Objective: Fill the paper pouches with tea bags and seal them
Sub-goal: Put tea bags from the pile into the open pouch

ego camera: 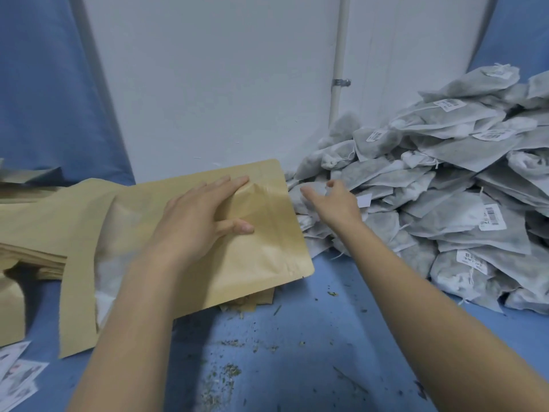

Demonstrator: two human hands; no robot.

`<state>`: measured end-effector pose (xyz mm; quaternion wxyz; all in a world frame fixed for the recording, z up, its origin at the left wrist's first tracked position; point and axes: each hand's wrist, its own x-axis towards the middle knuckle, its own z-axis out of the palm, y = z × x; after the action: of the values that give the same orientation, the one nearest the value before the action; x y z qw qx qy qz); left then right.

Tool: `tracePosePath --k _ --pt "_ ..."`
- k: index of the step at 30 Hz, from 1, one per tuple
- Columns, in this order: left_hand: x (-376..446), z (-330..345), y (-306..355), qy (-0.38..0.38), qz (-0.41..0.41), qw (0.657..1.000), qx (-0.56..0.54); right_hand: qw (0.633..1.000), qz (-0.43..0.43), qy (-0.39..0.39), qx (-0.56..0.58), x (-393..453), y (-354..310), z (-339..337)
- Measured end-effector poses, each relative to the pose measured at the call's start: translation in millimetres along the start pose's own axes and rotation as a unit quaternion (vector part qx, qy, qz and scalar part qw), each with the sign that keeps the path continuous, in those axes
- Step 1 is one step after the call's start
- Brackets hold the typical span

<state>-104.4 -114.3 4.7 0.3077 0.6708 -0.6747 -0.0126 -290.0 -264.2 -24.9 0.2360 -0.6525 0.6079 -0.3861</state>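
Both hands outstretched: left hand (pixel 196 218) flat, right hand (pixel 332 200) reaching.

The left hand (pixel 199 215) rests on a brown paper pouch (pixel 237 242) at the centre, fingers spread and fairly straight, thumb laid across the paper, which wrinkles under the fingertips. The pouch lies tilted over more pouches (pixel 77 233) stacked toward 9 o'clock. The right hand (pixel 332 203) reaches toward 2 o'clock, fingers loosely curled, at the edge of a heap of grey tea bags (pixel 445 185) with white labels, piled against the white wall (pixel 208 84). Tea crumbs (pixel 228 373) lie scattered on the blue table (pixel 326 337) toward 6 o'clock. Printed sheets (pixel 17 373) sit at 8 o'clock.
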Motion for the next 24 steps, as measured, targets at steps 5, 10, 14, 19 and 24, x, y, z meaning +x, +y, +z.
tracePosePath --k 5,10,14,19,24 --pt "-0.4 5.1 3.0 -0.002 0.001 1.0 0.002 1.0 0.005 -0.001 0.015 11.7 2.9 7.7" --pt "-1.6 6.6 1.9 0.0 -0.004 1.0 -0.008 0.981 -0.032 0.052 0.183 -4.1 22.1 -30.2" --pt "-0.9 6.1 1.5 0.007 0.001 1.0 -0.022 0.949 -0.093 0.004 0.3 -24.8 36.7 -69.9" --pt "-1.3 3.0 5.1 0.0 0.032 0.998 -0.052 0.939 -0.168 -0.12 0.276 -46.1 37.2 -90.9" --pt "-1.8 7.7 23.7 -0.052 0.086 0.992 -0.075 0.949 -0.161 -0.182 0.202 -55.5 5.6 -77.3"
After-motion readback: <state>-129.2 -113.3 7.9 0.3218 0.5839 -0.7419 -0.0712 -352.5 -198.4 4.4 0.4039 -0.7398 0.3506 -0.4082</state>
